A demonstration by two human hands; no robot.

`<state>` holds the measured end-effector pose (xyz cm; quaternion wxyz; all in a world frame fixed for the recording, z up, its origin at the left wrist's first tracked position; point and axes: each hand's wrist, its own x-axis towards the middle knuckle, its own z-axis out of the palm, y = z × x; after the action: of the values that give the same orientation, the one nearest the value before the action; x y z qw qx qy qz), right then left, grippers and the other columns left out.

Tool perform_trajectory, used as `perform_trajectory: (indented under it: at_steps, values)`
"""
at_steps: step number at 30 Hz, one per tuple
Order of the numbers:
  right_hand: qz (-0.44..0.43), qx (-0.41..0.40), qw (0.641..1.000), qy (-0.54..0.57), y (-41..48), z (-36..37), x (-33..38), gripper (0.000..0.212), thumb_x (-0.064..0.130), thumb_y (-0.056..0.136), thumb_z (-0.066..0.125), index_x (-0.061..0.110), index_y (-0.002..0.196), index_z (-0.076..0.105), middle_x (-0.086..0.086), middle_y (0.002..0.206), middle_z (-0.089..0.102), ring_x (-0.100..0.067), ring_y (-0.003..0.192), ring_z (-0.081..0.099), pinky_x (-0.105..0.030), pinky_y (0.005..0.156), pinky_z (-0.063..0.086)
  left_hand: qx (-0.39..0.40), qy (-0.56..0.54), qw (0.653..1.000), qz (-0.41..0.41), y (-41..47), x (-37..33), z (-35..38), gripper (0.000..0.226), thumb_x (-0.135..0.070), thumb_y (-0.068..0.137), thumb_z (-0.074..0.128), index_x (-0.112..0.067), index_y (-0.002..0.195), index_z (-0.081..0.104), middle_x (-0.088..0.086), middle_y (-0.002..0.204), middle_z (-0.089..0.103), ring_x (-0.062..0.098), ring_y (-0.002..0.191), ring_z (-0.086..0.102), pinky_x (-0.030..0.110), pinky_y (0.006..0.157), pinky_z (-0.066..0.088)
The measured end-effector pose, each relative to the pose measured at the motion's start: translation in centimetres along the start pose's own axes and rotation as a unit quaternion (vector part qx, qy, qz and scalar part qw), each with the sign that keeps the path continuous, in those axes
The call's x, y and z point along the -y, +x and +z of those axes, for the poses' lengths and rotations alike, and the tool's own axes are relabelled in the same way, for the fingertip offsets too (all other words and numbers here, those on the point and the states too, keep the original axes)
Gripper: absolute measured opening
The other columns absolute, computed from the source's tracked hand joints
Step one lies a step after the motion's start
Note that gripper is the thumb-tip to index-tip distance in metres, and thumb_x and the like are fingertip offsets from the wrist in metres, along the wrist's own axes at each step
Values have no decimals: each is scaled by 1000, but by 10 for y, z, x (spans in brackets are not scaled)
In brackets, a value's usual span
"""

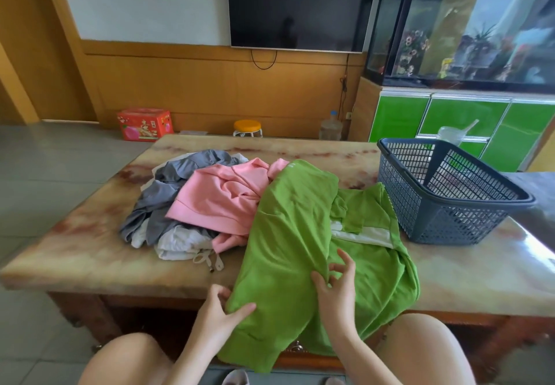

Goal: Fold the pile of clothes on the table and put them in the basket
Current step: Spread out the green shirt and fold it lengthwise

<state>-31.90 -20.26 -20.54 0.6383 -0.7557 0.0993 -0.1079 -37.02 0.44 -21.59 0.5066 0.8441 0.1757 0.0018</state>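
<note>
**Green garment half folded, lengthwise fold in hand**

The green garment (pixel 288 234) lies spread on the table (pixel 75 252) in front of the seated person, and its near end hangs over the table's front edge toward the knees. Its left part is already turned over onto the rest, making a long flap. The left hand (pixel 223 309) pinches the near left corner of that flap, thumb on top and fingers under the cloth. The right hand (pixel 336 288) sits on the flap's inner edge with fingers spread and partly bent. Whether it pinches the cloth or only presses it cannot be told from this angle.

The step looks like setting the lengthwise fold. To do it well, the left hand should draw the corner taut toward the body. The right hand should then smooth outward along the flap's edge so it lies straight, and should flatten the bunched cloth at the garment's right side. The overhanging end should come up onto the table before any cross fold, or its weight may pull the fold askew.

The pile (pixel 192 204) of pink, grey and white clothes lies unfolded just left of the garment and touches it. The basket (pixel 450 222) stands on the table to the right, near the garment's far right edge. Most of the task appears to remain.
</note>
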Motion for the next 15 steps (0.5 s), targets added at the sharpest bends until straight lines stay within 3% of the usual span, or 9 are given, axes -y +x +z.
perform_trajectory:
  at_steps: [2,5,9,12,15]
  values:
    - [20,22,999,-29,-5,-5,-12,73,7,82,69,25,140,29,2,109,52,-22,92,59,-40,81,52,4,-17,1000,-7,-9,8,7,51,-32,68,82,-18,101,45,0,92,62,19,87,62,31,75,48]
    - [39,73,995,-58,-16,-6,-25,87,14,76,77,22,145,24,0,115,49,-21,87,60,-40,78,55,-4,-28,1000,-10,-18,18,11,49,-32,73,78,-20,107,46,1,95,63,19,89,63,28,74,46]
    - [59,155,984,-66,-27,-4,-32,93,10,75,78,18,147,19,8,105,52,-15,93,60,-18,69,51,4,-3,1000,-1,-20,24,9,27,-32,82,70,-15,98,57,-2,89,67,18,89,64,23,68,43]
    - [85,163,982,-40,-30,-6,-38,91,0,76,73,18,147,20,0,104,61,-15,94,63,-16,64,52,-9,13,1000,2,-23,28,10,27,-34,82,69,-12,95,62,2,89,69,18,88,63,24,70,43]
    - [72,142,987,-24,-29,-15,-37,84,-2,78,72,22,144,25,-4,111,57,-13,95,58,-13,60,50,-42,32,998,27,-31,28,10,27,-38,80,70,-13,79,61,-2,77,67,12,74,61,15,61,42]
